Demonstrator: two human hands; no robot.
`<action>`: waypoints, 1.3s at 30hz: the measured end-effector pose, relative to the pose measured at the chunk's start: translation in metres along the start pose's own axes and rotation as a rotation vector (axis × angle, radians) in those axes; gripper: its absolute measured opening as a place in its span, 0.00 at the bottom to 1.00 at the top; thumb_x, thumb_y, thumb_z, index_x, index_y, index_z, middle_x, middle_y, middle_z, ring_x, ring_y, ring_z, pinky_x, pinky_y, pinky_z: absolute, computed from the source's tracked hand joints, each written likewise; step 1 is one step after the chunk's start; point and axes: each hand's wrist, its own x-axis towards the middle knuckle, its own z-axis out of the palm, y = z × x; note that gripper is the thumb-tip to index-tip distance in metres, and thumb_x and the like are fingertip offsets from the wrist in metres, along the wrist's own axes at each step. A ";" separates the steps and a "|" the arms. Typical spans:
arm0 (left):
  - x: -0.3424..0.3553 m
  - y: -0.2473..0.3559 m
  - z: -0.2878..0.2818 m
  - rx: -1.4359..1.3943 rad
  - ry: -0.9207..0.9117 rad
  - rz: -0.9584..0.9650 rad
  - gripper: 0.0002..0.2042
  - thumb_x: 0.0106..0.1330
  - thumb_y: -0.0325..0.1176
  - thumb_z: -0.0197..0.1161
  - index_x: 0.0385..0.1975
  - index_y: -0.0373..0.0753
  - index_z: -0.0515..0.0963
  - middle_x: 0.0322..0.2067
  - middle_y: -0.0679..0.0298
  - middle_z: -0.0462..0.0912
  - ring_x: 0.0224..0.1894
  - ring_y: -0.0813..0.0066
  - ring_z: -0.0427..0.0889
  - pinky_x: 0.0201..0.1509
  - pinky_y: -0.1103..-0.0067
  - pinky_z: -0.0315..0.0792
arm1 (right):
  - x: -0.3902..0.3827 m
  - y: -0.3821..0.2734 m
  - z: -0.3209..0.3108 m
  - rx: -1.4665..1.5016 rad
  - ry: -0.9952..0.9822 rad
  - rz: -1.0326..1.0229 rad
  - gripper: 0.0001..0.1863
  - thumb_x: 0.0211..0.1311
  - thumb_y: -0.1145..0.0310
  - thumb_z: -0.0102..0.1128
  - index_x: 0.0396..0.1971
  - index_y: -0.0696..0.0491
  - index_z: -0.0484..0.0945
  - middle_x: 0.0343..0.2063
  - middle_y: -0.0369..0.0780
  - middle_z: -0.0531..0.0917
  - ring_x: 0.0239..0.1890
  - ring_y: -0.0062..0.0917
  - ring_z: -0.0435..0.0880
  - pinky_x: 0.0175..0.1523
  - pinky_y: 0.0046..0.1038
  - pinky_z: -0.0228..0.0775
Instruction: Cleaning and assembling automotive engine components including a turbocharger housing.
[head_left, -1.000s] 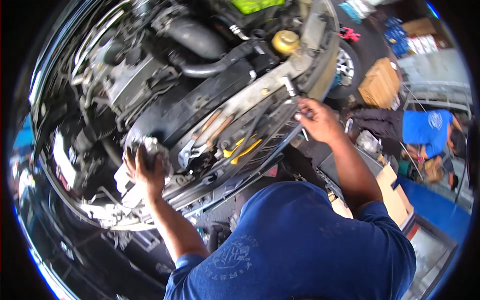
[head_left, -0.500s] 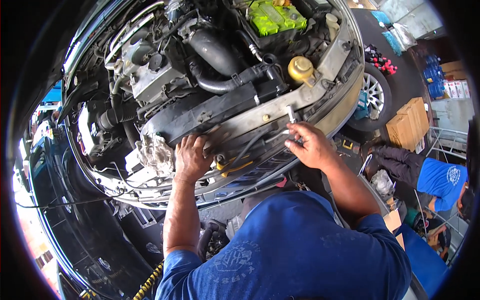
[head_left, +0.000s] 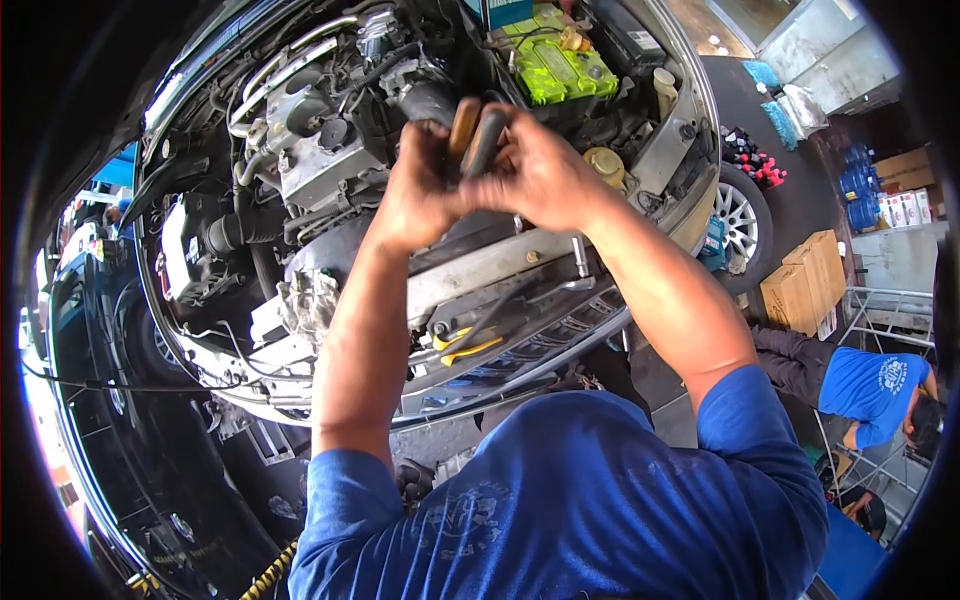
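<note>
hands (head_left: 412, 195) (head_left: 545, 175): 2 | held: 1 brown handle (head_left: 463, 128), 1 dark handle (head_left: 485, 145)

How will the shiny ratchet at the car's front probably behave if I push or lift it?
The ratchet looks like solid metal, so it is probably stiff and heavy for its size. Its smooth, shiny surface may feel slippery. Its cylindrical attachment juts out at an angle, so a push might tip it.

Hands (head_left: 548, 175) (motion-blurred) | close together, holding brown handle (head_left: 463, 127), dark handle (head_left: 485, 145) | over engine bay (head_left: 462, 272)
</note>
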 end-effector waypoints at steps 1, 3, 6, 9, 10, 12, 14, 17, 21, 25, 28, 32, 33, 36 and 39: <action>0.015 -0.001 -0.002 -0.220 -0.062 0.035 0.31 0.53 0.20 0.69 0.55 0.39 0.62 0.48 0.58 0.74 0.48 0.70 0.77 0.50 0.72 0.76 | 0.019 -0.003 0.002 -0.078 0.044 0.074 0.38 0.54 0.51 0.80 0.58 0.57 0.74 0.37 0.39 0.87 0.39 0.23 0.85 0.44 0.28 0.79; 0.040 -0.004 -0.010 -0.532 -0.142 0.031 0.29 0.57 0.11 0.58 0.58 0.43 0.64 0.49 0.60 0.77 0.47 0.69 0.79 0.50 0.73 0.78 | 0.049 -0.009 0.000 -0.223 0.048 0.174 0.26 0.59 0.53 0.75 0.49 0.56 0.81 0.36 0.39 0.88 0.40 0.22 0.87 0.47 0.28 0.79; 0.071 -0.017 -0.023 -0.536 -0.106 -0.028 0.19 0.62 0.13 0.52 0.53 0.36 0.72 0.44 0.62 0.81 0.46 0.73 0.80 0.50 0.77 0.76 | 0.065 -0.010 0.002 -0.438 0.097 0.093 0.20 0.66 0.53 0.69 0.41 0.57 0.82 0.25 0.34 0.83 0.30 0.18 0.81 0.36 0.24 0.74; 0.087 -0.040 -0.025 -0.438 -0.045 0.093 0.16 0.64 0.15 0.52 0.52 0.32 0.73 0.43 0.62 0.82 0.44 0.76 0.81 0.48 0.78 0.76 | 0.071 0.001 0.007 -0.543 0.153 -0.049 0.18 0.64 0.56 0.70 0.42 0.56 0.83 0.33 0.44 0.86 0.36 0.33 0.86 0.42 0.31 0.78; 0.094 -0.048 -0.027 -0.295 0.032 0.004 0.14 0.67 0.17 0.54 0.52 0.31 0.74 0.44 0.61 0.83 0.44 0.76 0.81 0.50 0.79 0.76 | 0.070 0.006 0.009 -0.528 0.171 -0.064 0.17 0.63 0.58 0.70 0.42 0.55 0.84 0.36 0.48 0.87 0.38 0.40 0.88 0.45 0.34 0.80; 0.101 -0.064 -0.023 -0.364 0.062 -0.011 0.14 0.67 0.18 0.55 0.53 0.31 0.75 0.44 0.60 0.84 0.45 0.75 0.82 0.50 0.79 0.76 | 0.068 0.017 0.011 -0.579 0.168 -0.048 0.17 0.62 0.58 0.71 0.41 0.56 0.83 0.35 0.48 0.87 0.38 0.41 0.88 0.44 0.35 0.79; 0.104 -0.078 -0.017 -0.387 0.100 -0.055 0.15 0.68 0.20 0.58 0.55 0.30 0.75 0.43 0.61 0.84 0.44 0.75 0.82 0.50 0.78 0.76 | 0.062 0.028 0.012 -0.617 0.155 -0.034 0.16 0.61 0.60 0.72 0.40 0.56 0.83 0.34 0.46 0.85 0.36 0.42 0.86 0.43 0.36 0.79; 0.107 -0.092 -0.014 -0.351 0.070 -0.061 0.13 0.71 0.21 0.57 0.54 0.31 0.75 0.44 0.60 0.85 0.45 0.73 0.83 0.54 0.77 0.77 | 0.058 0.036 0.011 -0.719 0.119 -0.150 0.15 0.61 0.61 0.72 0.40 0.56 0.83 0.34 0.45 0.85 0.35 0.41 0.86 0.42 0.35 0.79; 0.107 -0.102 -0.018 -0.412 0.093 -0.143 0.13 0.71 0.22 0.58 0.54 0.31 0.76 0.43 0.61 0.84 0.44 0.75 0.82 0.52 0.78 0.76 | 0.050 0.036 0.010 -0.733 0.101 -0.049 0.14 0.62 0.67 0.73 0.42 0.59 0.83 0.38 0.42 0.87 0.40 0.27 0.86 0.47 0.28 0.77; 0.106 -0.107 -0.017 -0.409 0.106 -0.143 0.16 0.69 0.21 0.59 0.57 0.32 0.77 0.39 0.63 0.85 0.38 0.78 0.80 0.44 0.80 0.75 | 0.044 0.037 0.014 -0.716 0.064 -0.057 0.13 0.62 0.70 0.73 0.42 0.59 0.82 0.39 0.43 0.87 0.41 0.29 0.87 0.48 0.29 0.78; 0.104 -0.109 -0.015 -0.397 0.114 -0.137 0.19 0.67 0.21 0.60 0.59 0.32 0.77 0.37 0.64 0.86 0.34 0.79 0.80 0.40 0.81 0.75 | 0.046 0.043 0.015 -0.726 0.069 -0.180 0.13 0.58 0.71 0.74 0.41 0.56 0.83 0.28 0.40 0.82 0.29 0.29 0.83 0.36 0.28 0.76; 0.099 -0.111 -0.015 -0.324 0.124 -0.103 0.19 0.67 0.24 0.62 0.59 0.32 0.77 0.40 0.61 0.87 0.38 0.77 0.83 0.46 0.79 0.77 | 0.047 0.047 0.012 -0.696 0.064 -0.141 0.15 0.58 0.69 0.75 0.42 0.57 0.82 0.29 0.40 0.83 0.31 0.28 0.83 0.38 0.28 0.76; 0.097 -0.110 -0.015 -0.310 0.136 -0.097 0.20 0.67 0.25 0.62 0.59 0.32 0.77 0.41 0.61 0.87 0.40 0.77 0.83 0.47 0.79 0.77 | 0.047 0.047 0.011 -0.690 0.049 -0.108 0.17 0.57 0.68 0.76 0.44 0.57 0.82 0.32 0.40 0.83 0.34 0.27 0.83 0.40 0.29 0.76; 0.092 -0.108 -0.017 -0.273 0.138 -0.103 0.19 0.67 0.26 0.63 0.59 0.34 0.77 0.43 0.59 0.87 0.43 0.75 0.85 0.51 0.77 0.78 | 0.050 0.053 0.010 -0.608 0.102 -0.042 0.29 0.54 0.64 0.79 0.53 0.57 0.77 0.44 0.42 0.82 0.44 0.26 0.82 0.46 0.30 0.76; 0.087 -0.103 -0.019 -0.181 0.152 -0.104 0.20 0.68 0.28 0.63 0.59 0.35 0.77 0.45 0.57 0.88 0.45 0.72 0.86 0.52 0.76 0.78 | 0.058 0.061 0.009 -0.308 0.041 0.091 0.57 0.50 0.60 0.81 0.74 0.58 0.51 0.69 0.52 0.63 0.71 0.40 0.63 0.70 0.38 0.59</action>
